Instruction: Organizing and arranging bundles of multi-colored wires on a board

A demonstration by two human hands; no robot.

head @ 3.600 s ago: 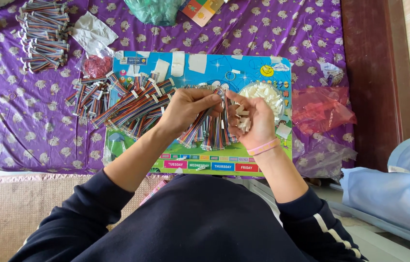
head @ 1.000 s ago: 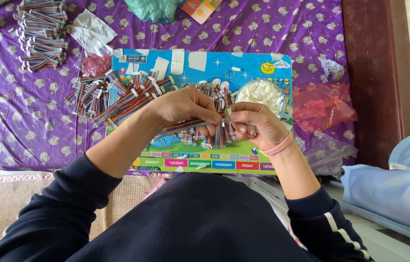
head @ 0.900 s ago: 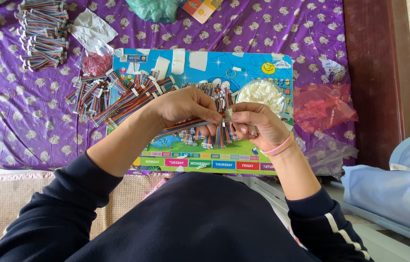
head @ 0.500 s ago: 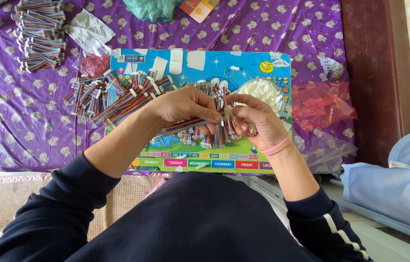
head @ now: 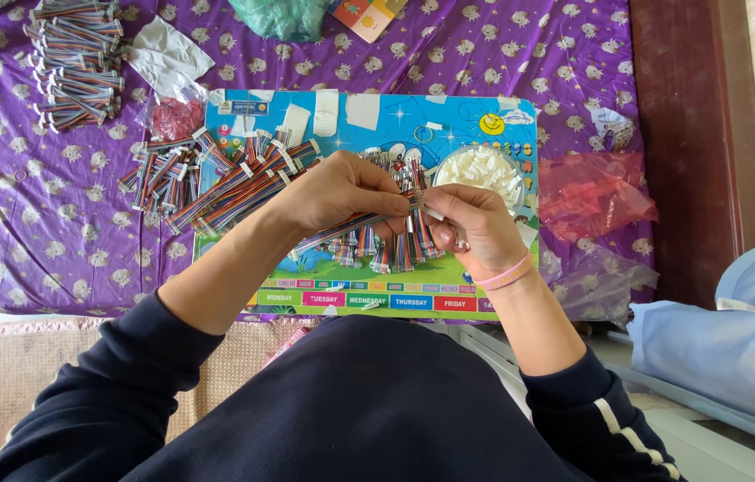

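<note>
Cloth [head: 56, 232]: purple, white-patterned, fills upper frame under everything.
Board [head: 377, 125]: blue-green picture card at centre; row of coloured label tabs along lower edge, white tape patches along top edge.
Change: hands drawn closer than 3.6 s ago, cable now lying flat between them rather than upright; since 1.0 s ago almost nothing moved, so fine fitting at cable's end judged under way.
Left hand [head: 342, 192]: closed around multicoloured ribbon cable [head: 351, 228], centre frame.
Right hand [head: 476, 228]: pinching cable's end, pink band at wrist.
Loose cables [head: 217, 178]: spread left of hands.
Bundles [head: 74, 54]: stacked, upper left.
Red bag [head: 596, 192]: crumpled, right of board.
Dish [head: 485, 170]: clear, white small parts, just above right hand.
Small pack [head: 369, 13]: orange-yellow, top edge.
</note>
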